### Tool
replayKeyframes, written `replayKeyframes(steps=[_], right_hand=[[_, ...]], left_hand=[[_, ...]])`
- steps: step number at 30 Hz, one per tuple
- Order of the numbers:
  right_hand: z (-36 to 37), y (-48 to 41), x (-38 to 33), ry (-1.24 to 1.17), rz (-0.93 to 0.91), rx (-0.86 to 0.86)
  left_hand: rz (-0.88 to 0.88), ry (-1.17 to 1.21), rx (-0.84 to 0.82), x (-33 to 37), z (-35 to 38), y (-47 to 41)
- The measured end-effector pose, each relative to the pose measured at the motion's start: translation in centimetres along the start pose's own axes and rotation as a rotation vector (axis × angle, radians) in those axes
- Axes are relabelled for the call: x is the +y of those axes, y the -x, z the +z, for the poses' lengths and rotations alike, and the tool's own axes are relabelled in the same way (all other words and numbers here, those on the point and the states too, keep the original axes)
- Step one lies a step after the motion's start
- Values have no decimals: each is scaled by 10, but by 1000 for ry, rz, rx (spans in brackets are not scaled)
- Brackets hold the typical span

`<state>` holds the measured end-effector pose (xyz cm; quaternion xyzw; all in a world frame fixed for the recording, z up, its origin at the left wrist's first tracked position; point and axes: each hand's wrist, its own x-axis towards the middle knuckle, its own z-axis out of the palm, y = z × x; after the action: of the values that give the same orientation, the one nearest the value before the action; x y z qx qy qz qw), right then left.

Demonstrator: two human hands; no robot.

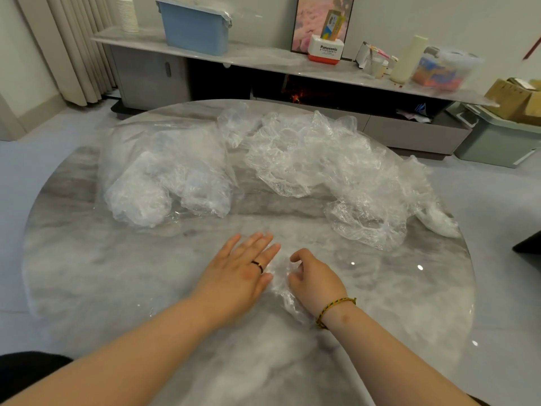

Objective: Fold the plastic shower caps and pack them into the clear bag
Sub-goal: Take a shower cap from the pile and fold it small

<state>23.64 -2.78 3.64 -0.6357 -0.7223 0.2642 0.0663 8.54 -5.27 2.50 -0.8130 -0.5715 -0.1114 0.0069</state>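
Left hand (240, 273) lies flat against one shower cap (280, 284) on the marble surface (111, 288), fingers (262, 244) straight and relaxed, seemingly pinning the thin plastic so a crease holds; right hand (316, 281) curls its fingers (298, 254) into the cap, pinching it to gather a fold; beyond the cap, leftward, sits the clear bag (167, 183), already partly filled; beyond it, rightward, a loose pile of caps (316, 162) waits within reach.

A clear bag (175, 153) lies slumped at the far left, bulging with folded caps (140, 197). To its right, apart from it, sprawls a pile (316, 159) of loose, crinkled, transparent caps. Nearer, one cap (278, 278) lies scrunched, under the flat left hand (237, 273) and pinched by the right hand (316, 281).
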Motion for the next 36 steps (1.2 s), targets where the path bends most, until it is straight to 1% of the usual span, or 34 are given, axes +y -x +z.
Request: replayKeyframes(steps=[1, 2, 3, 4, 5, 6, 7, 8, 9, 10, 11, 12, 13, 15, 18, 20, 22, 23, 25, 26, 28, 30, 32, 34, 36], right_hand=[[-1, 2, 0, 35, -4, 10], [-1, 2, 1, 70, -4, 30], [-1, 2, 1, 102, -10, 75], [-1, 2, 0, 151, -52, 187], [3, -1, 0, 193, -133, 345], [7, -2, -2, 203, -218, 456], [12, -3, -4, 217, -290, 506], [16, -2, -8, 254, -328, 495], [22, -2, -8, 312, -349, 419], [26, -1, -8, 358, -352, 368], [29, -3, -5, 387, -350, 300], [29, -3, -4, 418, -308, 223], [29, -5, 1, 458, -272, 182], [27, -11, 8, 478, -246, 133], [27, -8, 9, 484, -204, 6], [31, -7, 12, 484, -216, 11], [29, -7, 7, 460, -224, 58], [31, -9, 9, 439, -238, 81], [26, -10, 7, 432, -222, 57], [25, -10, 5, 446, -224, 83], [29, -13, 11, 432, -324, 122], [27, -10, 12, 389, -323, -15], [25, -11, 13, 393, -333, -34], [27, -11, 14, 377, -327, -32], [29, -11, 14, 371, -338, -29]], left_hand=[[-32, 6, -78, 2, 0, -2], [-30, 6, -99, 1, 6, -3], [-38, 9, -154, -1, 13, -3], [-28, 16, -195, -2, 20, -3], [-17, 9, -223, -1, 22, -3], [-20, 8, -210, -1, 23, -1], [-60, 48, -173, -2, 26, 0], [-66, 54, -123, -4, 26, 1], [-65, 13, -97, -4, 26, 1], [-92, 21, -87, -5, 28, 1], [-78, 34, -93, -7, 32, 0], [-64, 45, -119, -9, 34, 0], [-38, 46, -126, -10, 38, 1], [-27, 20, -80, -12, 40, 1], [-39, -21, -18, -12, 43, 1], [-45, -24, -10, -11, 43, 1], [-35, -25, -8, -13, 43, 0], [-35, -23, -17, -13, 43, 0], [-29, -27, -51, -14, 43, 1], [-20, -35, -70, -14, 44, 1], [-16, -51, -118, -14, 44, 1], [-27, -67, -155, -15, 44, 1], [-37, -65, -172, -14, 43, 1], [-54, -78, -233, -13, 43, 1], [-29, -83, -258, -12, 43, 2]])
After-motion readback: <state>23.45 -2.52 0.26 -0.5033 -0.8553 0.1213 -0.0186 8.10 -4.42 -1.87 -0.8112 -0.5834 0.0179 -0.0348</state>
